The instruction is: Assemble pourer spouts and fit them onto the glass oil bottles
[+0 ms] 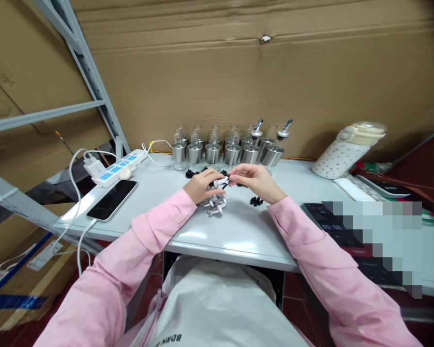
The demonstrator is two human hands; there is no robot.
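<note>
We hold a small silvery spout (220, 182) between our two hands, low over the table (238, 226).
The spout is pale, shiny and narrow, with a slim black piece (227, 183) at its end by our right hand (255, 181); finer detail is too small to tell. Our left hand (201, 185) pinches the spout between thumb and fingers, palm turned inward, while the right pinches the black piece with its fingertips, wrist bent toward the left. Both forearms reach forward and converge. More silvery spouts (216, 208) lie just below our left hand, black stoppers (256, 200) just below our right, and steel-sleeved bottles (213, 154) stand beyond both.
</note>
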